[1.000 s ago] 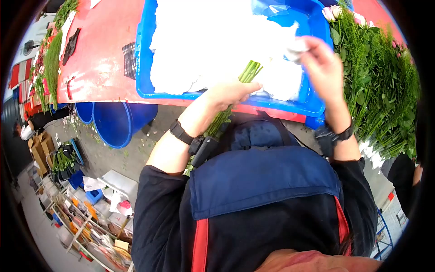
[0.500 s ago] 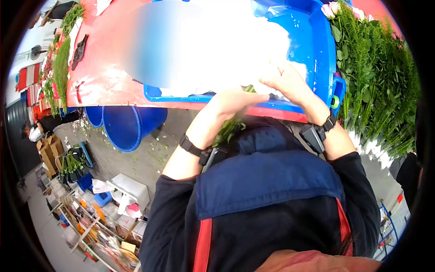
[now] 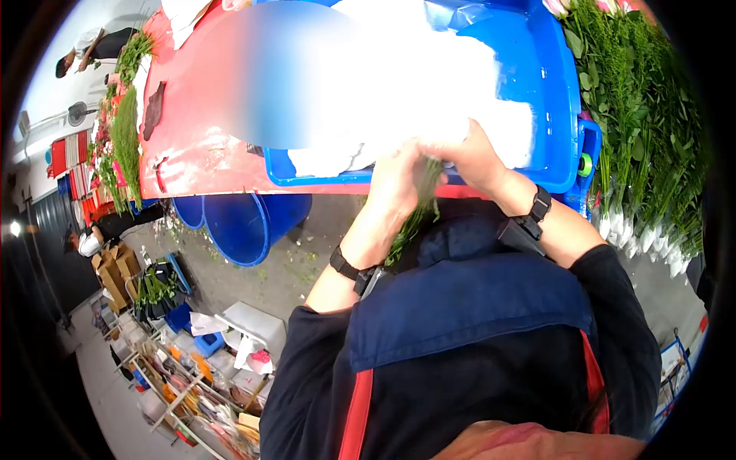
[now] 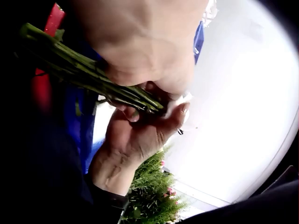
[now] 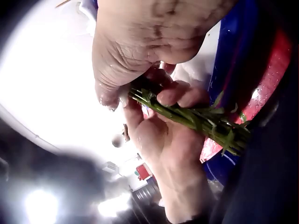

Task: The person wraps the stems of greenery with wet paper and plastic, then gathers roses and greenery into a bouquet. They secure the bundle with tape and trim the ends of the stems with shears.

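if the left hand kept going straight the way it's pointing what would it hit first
Probably the white wrapping piled in the blue tub. The left hand grips the flower stems and points up over the tub's near rim, beside the right hand. Depth is unclear.

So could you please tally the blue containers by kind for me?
Blue crate on the red table: 1
Blue tubs under the table: 2
Total: 3
Both hands grip the green stems at the crate's edge.

Glossy blue plastic tub (image 3: 563, 100), wet red tabletop (image 3: 195, 146)
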A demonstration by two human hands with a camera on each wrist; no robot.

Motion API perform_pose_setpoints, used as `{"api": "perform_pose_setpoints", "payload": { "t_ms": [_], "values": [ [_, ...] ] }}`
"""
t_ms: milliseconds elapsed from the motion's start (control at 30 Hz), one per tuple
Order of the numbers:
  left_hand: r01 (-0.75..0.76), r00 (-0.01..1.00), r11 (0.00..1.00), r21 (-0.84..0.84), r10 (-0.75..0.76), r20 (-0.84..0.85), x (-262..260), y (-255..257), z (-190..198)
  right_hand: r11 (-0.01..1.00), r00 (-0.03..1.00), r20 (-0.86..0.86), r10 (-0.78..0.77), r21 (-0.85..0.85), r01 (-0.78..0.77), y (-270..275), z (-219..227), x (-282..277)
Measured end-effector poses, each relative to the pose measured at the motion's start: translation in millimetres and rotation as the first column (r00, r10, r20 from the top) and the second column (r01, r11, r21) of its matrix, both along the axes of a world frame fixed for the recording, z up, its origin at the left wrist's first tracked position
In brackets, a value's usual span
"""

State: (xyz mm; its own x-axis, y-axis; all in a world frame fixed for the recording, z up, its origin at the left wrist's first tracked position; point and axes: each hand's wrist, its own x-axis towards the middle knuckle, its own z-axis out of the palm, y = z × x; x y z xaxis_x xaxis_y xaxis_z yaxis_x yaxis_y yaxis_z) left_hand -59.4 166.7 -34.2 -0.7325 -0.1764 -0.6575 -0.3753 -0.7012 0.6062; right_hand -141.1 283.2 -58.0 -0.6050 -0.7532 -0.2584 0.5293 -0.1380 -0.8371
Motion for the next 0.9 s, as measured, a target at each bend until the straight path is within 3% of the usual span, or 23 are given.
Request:
{"api": "perform_pose_setpoints", "payload": {
  "t_ms": [67,100,133,233,300,367,500,567,600,633,700,733,767,833,900],
  "values": [
    [0.070,0.982,0.995,-0.070,-0.080,-0.169,3.5,-0.7,-4.1,0.990,0.976,0.201,0.082,0.093,-0.103,3.0,3.6,-10.1],
    [0.098,0.961,0.989,-0.108,-0.122,-0.250,6.2,-1.7,-7.6,0.997,0.982,0.185,0.045,0.054,-0.056,0.6,7.5,-9.2],
    [0.167,0.952,0.955,-0.245,-0.221,-0.211,7.7,-4.5,-12.5,1.000,0.985,0.170,0.009,0.016,-0.012,-1.7,12.5,-5.3],
    [0.192,0.953,0.918,-0.346,-0.259,-0.158,5.3,-7.1,-9.4,0.977,0.964,0.185,-0.189,-0.057,0.203,-14.9,24.5,11.1],
    [0.230,0.957,0.932,-0.281,-0.269,-0.109,1.1,-10.2,-4.9,0.978,0.958,0.202,-0.202,-0.012,0.209,-18.1,24.4,13.2],
    [0.230,0.958,0.943,-0.240,-0.263,-0.116,0.5,-12.5,-4.6,0.993,0.974,0.215,-0.076,0.107,0.053,-12.4,14.7,8.7],
    [0.208,0.917,0.925,-0.319,-0.298,-0.265,7.4,-22.8,-15.3,0.993,0.971,0.221,-0.095,0.094,0.076,-34.2,6.6,5.2],
    [0.149,0.950,0.894,-0.422,-0.248,-0.190,8.9,-35.9,-3.9,0.999,0.971,0.236,-0.039,0.041,0.030,-50.6,20.4,2.6],
    [0.124,0.964,0.873,-0.472,-0.220,-0.152,10.7,-43.8,2.6,0.995,0.965,0.249,0.083,0.037,-0.096,-56.1,19.9,-3.0],
    [0.038,0.965,0.906,-0.421,-0.143,-0.220,9.9,-52.2,3.0,0.993,0.978,0.175,0.118,0.004,-0.120,-62.9,14.8,-10.4],
    [0.089,0.992,0.885,-0.457,-0.118,-0.035,16.1,-80.7,16.8,0.983,0.984,0.022,0.176,-0.049,-0.175,-73.5,4.9,-20.9],
    [0.022,0.995,0.908,-0.418,-0.062,-0.081,17.6,-95.0,22.9,0.999,0.994,-0.103,0.033,-0.005,-0.034,-78.8,28.8,-19.6],
    [-0.045,0.992,0.926,-0.375,-0.003,-0.126,19.5,-110.1,26.9,0.993,0.940,-0.341,-0.001,0.110,0.041,-79.9,24.1,-33.3],
    [-0.060,0.987,0.939,-0.340,0.004,-0.164,24.8,-141.6,27.9,0.819,0.683,-0.682,0.263,0.531,0.215,-75.7,29.1,-48.3],
    [-0.086,0.983,0.945,-0.316,0.029,-0.182,25.8,-159.3,28.8,0.783,0.527,-0.749,0.402,0.579,0.225,-85.4,15.4,-34.0]
  ]
}}
